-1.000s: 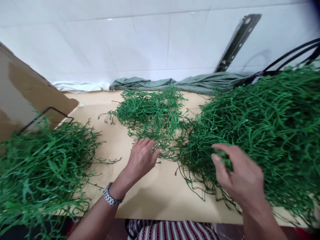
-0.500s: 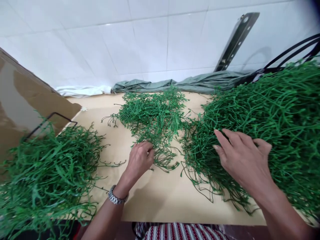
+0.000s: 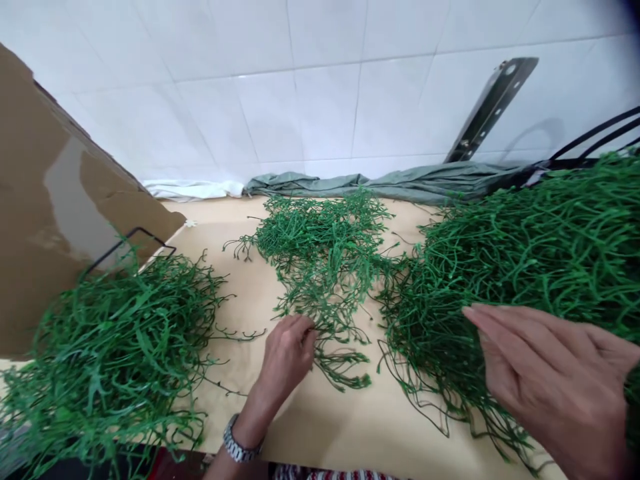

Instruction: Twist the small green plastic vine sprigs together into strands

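Note:
My left hand (image 3: 290, 350), with a metal watch on its wrist, is closed at the near end of the middle heap. It grips a small bunch of green plastic stems (image 3: 345, 373) whose branched tips fan out to the right. Behind it spreads the middle heap of green stems (image 3: 315, 233), loose and tangled. Over the front of the large right-hand pile of stems (image 3: 520, 247) is my right hand (image 3: 555, 380). Its fingers are pressed together and point left; the thumb and anything between the fingertips are hidden.
Another pile of green stems (image 3: 125, 340) lies at the left, by a cardboard box (image 3: 50, 200) and a bent black wire (image 3: 135, 233). Rolled grey-green cloth (image 3: 425, 180) runs along the tiled wall. A metal bracket (image 3: 493, 110) and black cables (image 3: 595, 137) stand at the back right.
My right hand has moved right and nearer, its fingers now closed together. My left hand has drawn slightly toward me, and its bunch lies more apart from the middle heap. The view has shifted.

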A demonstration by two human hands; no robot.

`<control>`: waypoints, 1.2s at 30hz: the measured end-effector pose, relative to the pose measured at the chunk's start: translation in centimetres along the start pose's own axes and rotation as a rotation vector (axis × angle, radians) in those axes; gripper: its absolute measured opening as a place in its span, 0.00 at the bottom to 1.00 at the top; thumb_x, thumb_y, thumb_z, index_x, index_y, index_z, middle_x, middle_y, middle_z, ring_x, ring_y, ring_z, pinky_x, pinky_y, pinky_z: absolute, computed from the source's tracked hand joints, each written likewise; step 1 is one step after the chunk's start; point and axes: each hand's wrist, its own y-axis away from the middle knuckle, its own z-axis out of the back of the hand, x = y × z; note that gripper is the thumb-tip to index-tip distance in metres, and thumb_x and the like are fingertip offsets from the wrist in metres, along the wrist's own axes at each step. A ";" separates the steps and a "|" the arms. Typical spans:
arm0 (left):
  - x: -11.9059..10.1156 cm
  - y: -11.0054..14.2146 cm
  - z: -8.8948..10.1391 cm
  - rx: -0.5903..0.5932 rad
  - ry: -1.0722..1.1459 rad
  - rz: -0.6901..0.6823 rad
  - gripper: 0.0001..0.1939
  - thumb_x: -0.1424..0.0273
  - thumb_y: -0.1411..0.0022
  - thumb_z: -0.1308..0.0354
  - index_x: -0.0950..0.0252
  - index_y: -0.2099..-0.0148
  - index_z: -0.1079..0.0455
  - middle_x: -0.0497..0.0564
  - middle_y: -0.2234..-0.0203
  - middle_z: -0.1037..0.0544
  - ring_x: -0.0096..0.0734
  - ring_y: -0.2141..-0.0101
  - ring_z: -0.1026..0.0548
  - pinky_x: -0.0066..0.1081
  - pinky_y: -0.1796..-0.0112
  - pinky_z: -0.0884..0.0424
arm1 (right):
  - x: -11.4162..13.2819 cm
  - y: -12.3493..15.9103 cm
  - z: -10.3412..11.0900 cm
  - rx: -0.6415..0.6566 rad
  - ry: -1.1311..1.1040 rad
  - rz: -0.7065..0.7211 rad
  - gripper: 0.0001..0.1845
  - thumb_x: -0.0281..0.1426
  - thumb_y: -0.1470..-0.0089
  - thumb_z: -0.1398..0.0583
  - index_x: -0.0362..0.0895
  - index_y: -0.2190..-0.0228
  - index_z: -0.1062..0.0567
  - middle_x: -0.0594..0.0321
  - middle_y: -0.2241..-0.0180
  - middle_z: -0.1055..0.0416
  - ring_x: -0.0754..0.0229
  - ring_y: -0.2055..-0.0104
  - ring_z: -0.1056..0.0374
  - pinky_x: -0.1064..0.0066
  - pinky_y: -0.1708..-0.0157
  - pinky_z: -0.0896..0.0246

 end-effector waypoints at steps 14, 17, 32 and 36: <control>1.4 -5.6 1.1 -0.001 -0.349 0.080 0.08 0.74 0.44 0.52 0.65 0.67 0.31 0.55 0.68 0.26 0.40 0.65 0.29 0.36 0.65 0.38 | 9.8 -4.6 -7.7 0.546 -0.287 0.241 0.14 0.27 0.46 0.45 0.46 0.57 0.28 0.56 0.49 0.36 0.50 0.47 0.44 0.59 0.53 0.48; 1.8 -5.4 1.8 -0.007 -0.326 0.104 0.10 0.77 0.45 0.54 0.64 0.72 0.33 0.52 0.73 0.27 0.34 0.69 0.29 0.32 0.68 0.39 | 9.7 -5.4 -8.8 0.611 -0.189 0.181 0.12 0.31 0.46 0.45 0.44 0.59 0.27 0.55 0.52 0.33 0.48 0.49 0.43 0.58 0.56 0.49; 3.9 0.7 7.4 -0.682 0.655 0.317 0.05 0.71 0.51 0.42 0.66 0.75 0.34 0.42 0.83 0.39 0.20 0.80 0.42 0.22 0.79 0.45 | 7.1 -5.8 -8.8 0.574 -0.018 0.041 0.13 0.32 0.43 0.48 0.46 0.64 0.24 0.57 0.60 0.28 0.47 0.54 0.42 0.60 0.63 0.54; 3.2 0.4 7.2 -0.852 0.885 0.261 0.05 0.74 0.55 0.39 0.66 0.75 0.32 0.43 0.81 0.36 0.19 0.78 0.38 0.20 0.77 0.41 | 7.3 -5.5 -7.0 0.511 -0.092 0.081 0.12 0.31 0.44 0.47 0.47 0.65 0.23 0.59 0.60 0.27 0.50 0.56 0.40 0.61 0.63 0.52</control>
